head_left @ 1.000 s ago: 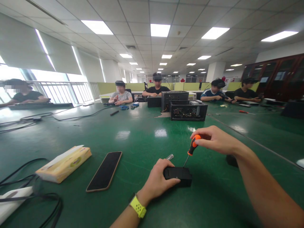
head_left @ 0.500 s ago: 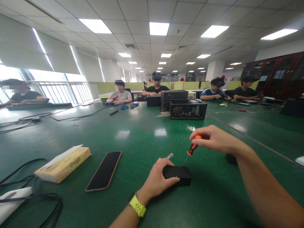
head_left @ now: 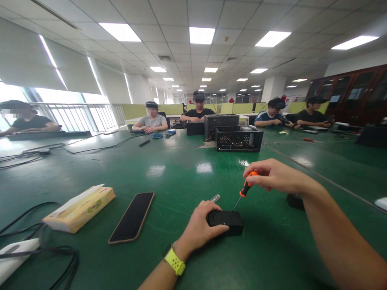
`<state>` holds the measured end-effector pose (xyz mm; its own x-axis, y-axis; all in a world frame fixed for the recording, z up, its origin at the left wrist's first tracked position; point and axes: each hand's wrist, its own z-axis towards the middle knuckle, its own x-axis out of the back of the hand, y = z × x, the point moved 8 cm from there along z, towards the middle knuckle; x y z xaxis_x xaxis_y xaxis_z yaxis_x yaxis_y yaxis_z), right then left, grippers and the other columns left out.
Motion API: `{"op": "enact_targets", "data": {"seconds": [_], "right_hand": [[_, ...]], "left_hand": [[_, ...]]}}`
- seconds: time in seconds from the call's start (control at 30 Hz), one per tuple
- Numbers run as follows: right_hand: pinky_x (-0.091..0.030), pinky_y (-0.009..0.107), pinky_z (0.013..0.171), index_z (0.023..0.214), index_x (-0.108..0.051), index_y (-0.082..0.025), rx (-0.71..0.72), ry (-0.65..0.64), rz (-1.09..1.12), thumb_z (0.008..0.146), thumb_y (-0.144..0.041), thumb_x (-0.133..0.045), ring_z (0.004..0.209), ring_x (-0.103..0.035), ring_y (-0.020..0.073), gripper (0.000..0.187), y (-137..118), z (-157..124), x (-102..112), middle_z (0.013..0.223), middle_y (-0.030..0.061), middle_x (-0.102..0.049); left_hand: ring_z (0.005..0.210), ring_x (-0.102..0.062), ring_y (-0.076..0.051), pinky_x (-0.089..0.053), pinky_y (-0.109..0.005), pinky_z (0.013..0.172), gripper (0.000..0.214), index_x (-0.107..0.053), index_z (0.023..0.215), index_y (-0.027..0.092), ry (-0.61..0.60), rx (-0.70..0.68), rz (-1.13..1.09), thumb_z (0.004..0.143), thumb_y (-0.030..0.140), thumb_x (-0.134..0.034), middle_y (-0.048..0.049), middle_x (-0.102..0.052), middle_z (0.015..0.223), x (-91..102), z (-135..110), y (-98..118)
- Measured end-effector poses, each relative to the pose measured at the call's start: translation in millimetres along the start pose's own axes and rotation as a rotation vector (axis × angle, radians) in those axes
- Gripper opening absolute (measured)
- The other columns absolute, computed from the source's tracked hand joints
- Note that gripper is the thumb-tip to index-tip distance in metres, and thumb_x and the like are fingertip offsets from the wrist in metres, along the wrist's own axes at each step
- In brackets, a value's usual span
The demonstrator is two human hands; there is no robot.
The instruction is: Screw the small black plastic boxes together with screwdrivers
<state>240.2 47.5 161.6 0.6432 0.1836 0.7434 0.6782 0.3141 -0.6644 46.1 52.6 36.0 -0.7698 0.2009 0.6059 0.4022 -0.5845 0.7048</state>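
A small black box [head_left: 225,221] lies on the green table [head_left: 169,181] in front of me. My left hand [head_left: 199,229], with a yellow watch band on the wrist, is closed on the box's left end and holds it down. My right hand [head_left: 275,177] pinches the orange and black handle of a screwdriver [head_left: 243,192]. The screwdriver leans down and left, with its tip at the box's top right part. A small clear piece [head_left: 215,198] lies just behind my left hand.
A dark phone [head_left: 132,217] lies face up to the left, beside a yellow tissue box [head_left: 79,208] and black cables [head_left: 45,245]. A small black part [head_left: 294,201] sits under my right forearm. Black computer cases [head_left: 238,139] stand mid-table. Several people sit along the far edge.
My right hand has turned slightly on the screwdriver handle, its fingers shifting. The left hand and the black box stay where they were.
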Motion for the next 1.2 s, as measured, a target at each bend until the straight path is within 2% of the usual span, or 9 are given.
{"op": "enact_targets", "data": {"seconds": [0.1,0.4,0.5,0.57,0.67,0.8,1.03,1.2], "right_hand": [[-0.044,0.024,0.049,0.092,-0.071,-0.017,0.009,0.024,-0.029,0.087,-0.052,-0.056,0.055,-0.053,0.0116,0.038,1,2,1,0.067,0.0015,-0.063],[-0.047,0.025,0.052,0.099,-0.072,-0.019,0.002,0.038,-0.051,0.083,-0.04,-0.061,0.061,-0.057,0.0141,0.029,5,1,7,0.078,0.0035,-0.069],[-0.048,0.025,0.049,0.109,-0.069,-0.018,-0.028,0.015,-0.01,0.085,-0.04,-0.059,0.056,-0.056,0.014,0.034,5,-1,3,0.068,0.0015,-0.065],[-0.049,0.025,0.049,0.113,-0.066,-0.017,-0.022,0.002,0.014,0.084,-0.038,-0.06,0.057,-0.056,0.0135,0.036,2,-1,0,0.07,0.0011,-0.064],[-0.049,0.023,0.048,0.106,-0.067,-0.018,0.013,0.005,0.02,0.083,-0.044,-0.063,0.061,-0.056,0.0129,0.035,-3,0,-3,0.076,0.0021,-0.065],[-0.046,0.023,0.048,0.095,-0.069,-0.017,0.017,0.042,0.014,0.087,-0.049,-0.058,0.055,-0.053,0.011,0.035,-4,3,-3,0.071,0.002,-0.064],[-0.047,0.023,0.049,0.1,-0.069,-0.017,0.014,0.057,-0.047,0.087,-0.045,-0.057,0.058,-0.056,0.0126,0.033,-1,1,3,0.075,0.0032,-0.067],[-0.046,0.023,0.049,0.095,-0.069,-0.017,0.013,0.05,-0.054,0.088,-0.048,-0.057,0.058,-0.055,0.0121,0.034,0,2,2,0.073,0.0022,-0.065]], "left_hand": [[0.094,-0.057,-0.023,-0.045,-0.033,0.084,0.035,-0.066,0.098,0.022,-0.001,-0.025,0.005,0.071,0.032,-0.084,-0.0036,-0.063,0.098,-0.6,0,1],[0.092,-0.057,-0.023,-0.045,-0.032,0.082,0.037,-0.064,0.099,0.02,-0.001,-0.038,0.004,0.07,0.03,-0.084,-0.0041,-0.063,0.098,-2.2,-1,0],[0.092,-0.057,-0.023,-0.045,-0.032,0.082,0.036,-0.065,0.099,0.02,0.001,-0.042,-0.011,0.071,0.032,-0.084,-0.0041,-0.063,0.098,-1.7,0,0],[0.092,-0.058,-0.023,-0.044,-0.032,0.082,0.037,-0.065,0.099,0.021,0.0,-0.046,-0.022,0.071,0.034,-0.084,-0.0039,-0.063,0.098,-1.8,0,0],[0.091,-0.058,-0.022,-0.044,-0.031,0.081,0.037,-0.065,0.099,0.021,0.004,-0.056,-0.028,0.071,0.035,-0.084,-0.0034,-0.063,0.097,-1.6,1,0],[0.091,-0.058,-0.022,-0.044,-0.031,0.081,0.036,-0.065,0.101,0.021,0.006,-0.054,-0.023,0.073,0.034,-0.083,-0.0033,-0.063,0.097,-1.2,0,1],[0.093,-0.058,-0.023,-0.045,-0.033,0.084,0.036,-0.065,0.103,0.021,-0.004,-0.037,-0.023,0.074,0.03,-0.082,-0.0038,-0.063,0.1,-2.3,0,1],[0.093,-0.058,-0.023,-0.044,-0.033,0.083,0.037,-0.065,0.103,0.021,0.001,-0.041,-0.023,0.072,0.032,-0.084,-0.0039,-0.063,0.099,-2.3,1,-2]]}}
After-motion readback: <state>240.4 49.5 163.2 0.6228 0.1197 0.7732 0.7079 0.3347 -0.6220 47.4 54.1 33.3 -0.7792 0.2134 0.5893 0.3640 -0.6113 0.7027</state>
